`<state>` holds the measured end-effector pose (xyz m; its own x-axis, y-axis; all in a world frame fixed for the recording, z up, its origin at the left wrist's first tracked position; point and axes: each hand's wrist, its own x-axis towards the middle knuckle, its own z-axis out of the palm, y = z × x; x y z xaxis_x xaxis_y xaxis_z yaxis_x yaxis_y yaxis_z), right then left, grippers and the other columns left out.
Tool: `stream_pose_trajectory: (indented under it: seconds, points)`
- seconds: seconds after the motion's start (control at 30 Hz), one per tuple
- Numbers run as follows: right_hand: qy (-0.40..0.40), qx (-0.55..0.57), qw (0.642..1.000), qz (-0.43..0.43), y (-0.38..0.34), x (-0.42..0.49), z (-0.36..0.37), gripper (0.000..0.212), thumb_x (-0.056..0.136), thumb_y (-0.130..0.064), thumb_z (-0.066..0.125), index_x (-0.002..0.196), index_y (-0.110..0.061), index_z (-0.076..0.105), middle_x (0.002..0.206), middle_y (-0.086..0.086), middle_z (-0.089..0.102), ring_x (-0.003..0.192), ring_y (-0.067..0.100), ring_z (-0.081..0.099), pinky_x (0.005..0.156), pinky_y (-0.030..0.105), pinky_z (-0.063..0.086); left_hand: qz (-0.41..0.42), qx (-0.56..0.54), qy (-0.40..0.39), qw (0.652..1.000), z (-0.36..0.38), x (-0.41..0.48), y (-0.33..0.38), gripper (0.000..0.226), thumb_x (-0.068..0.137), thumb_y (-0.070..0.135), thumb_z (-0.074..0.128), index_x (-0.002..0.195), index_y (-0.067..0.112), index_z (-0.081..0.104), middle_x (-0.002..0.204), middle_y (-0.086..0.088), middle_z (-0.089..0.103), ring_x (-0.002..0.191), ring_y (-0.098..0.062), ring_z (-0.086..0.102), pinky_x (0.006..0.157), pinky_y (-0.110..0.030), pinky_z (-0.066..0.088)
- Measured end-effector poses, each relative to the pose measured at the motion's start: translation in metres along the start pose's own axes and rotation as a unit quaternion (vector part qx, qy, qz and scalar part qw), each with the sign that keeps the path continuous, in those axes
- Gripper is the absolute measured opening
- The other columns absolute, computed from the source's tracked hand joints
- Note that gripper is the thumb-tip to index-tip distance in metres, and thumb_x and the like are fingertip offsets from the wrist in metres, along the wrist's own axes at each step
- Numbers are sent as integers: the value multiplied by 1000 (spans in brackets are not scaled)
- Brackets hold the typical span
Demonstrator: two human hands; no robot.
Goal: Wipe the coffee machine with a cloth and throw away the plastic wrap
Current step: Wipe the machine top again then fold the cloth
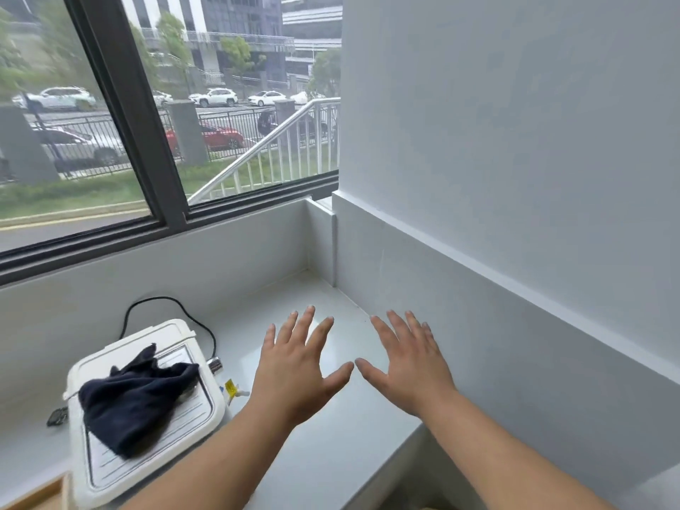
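One dark cloth draped in a crumpled heap across the lid of the white coffee machine, at the lower left of the grey counter, under the window. No plastic wrap to be made out with any certainty; possibly the small yellow-tagged scrap just beside the machine's right edge, too small to tell.

Long axis of the machine running from the near-left corner of the view toward the window wall, ribbed lid facing up, black cord looping out from the far end. Cloth lying roughly crosswise on that lid, one ragged corner pointing up toward the window, the bulk sagging toward the near-left side.

Both hands empty and apart from the task's things: left hand and right hand held palm-down over bare counter to the right of the machine, fingers spread wide, thumbs nearly meeting tip to tip.

Judged as the very start: nothing gripped, wiping not yet begun. For a good first step, best to reach left and gather the cloth in a full-hand bunch, not a fingertip pinch, leaving a flat pad for wiping. Worth steadying the machine with the other hand, wiping along the ribs, not across them, and keeping clear of the cord and the small dark object at the machine's left.
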<state>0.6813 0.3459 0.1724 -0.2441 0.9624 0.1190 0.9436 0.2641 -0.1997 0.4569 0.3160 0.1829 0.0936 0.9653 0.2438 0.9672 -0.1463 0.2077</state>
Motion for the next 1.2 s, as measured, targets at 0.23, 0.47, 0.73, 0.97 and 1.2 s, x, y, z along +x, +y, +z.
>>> stream_pose_trajectory:
  seconds: [0.23, 0.47, 0.73, 0.97, 1.2]
  points:
    - [4, 5, 997, -78, -86, 26, -3, 90, 86, -86, 16, 164, -41, 6, 175, -2, 6, 161, 26, -6, 128, 48, -5, -46, 30, 24, 998, -46, -26, -59, 88, 86, 87, 21, 161, 41, 24, 174, 6, 11, 161, -20, 5, 129, -50, 0]
    - [5, 6, 989, -147, -172, 41, 0, 91, 87, -87, 17, 165, -40, 6, 176, -1, 6, 161, 26, -8, 129, 51, -1, -100, 56, 33, 993, -84, -57, -128, 92, 84, 89, 18, 162, 41, 22, 175, 4, 10, 161, -21, 5, 129, -51, 1]
    - [-10, 7, 980, -200, -255, 53, 11, 89, 87, -85, 22, 164, -42, 7, 175, -3, 7, 161, 25, -7, 130, 49, -1, -123, 39, 33, 991, -108, -92, -204, 82, 85, 83, 31, 154, 40, 39, 171, 7, 26, 159, -18, 15, 129, -47, 5]
    - [-25, 0, 972, -234, -302, 59, 27, 89, 87, -84, 24, 163, -38, 22, 173, 0, 21, 161, 28, 6, 130, 47, 5, -114, 21, 0, 993, -107, -109, -252, 72, 89, 76, 35, 149, 36, 47, 164, 10, 38, 157, -15, 21, 129, -41, 8]
    - [-26, -68, 971, -226, -318, 55, 30, 64, 93, -73, 27, 103, -23, 66, 108, 0, 66, 109, 27, 54, 98, 42, 41, -96, 45, -34, 994, -110, -109, -261, 45, 96, 66, 38, 108, 30, 62, 112, 10, 68, 113, -17, 56, 95, -32, 43]
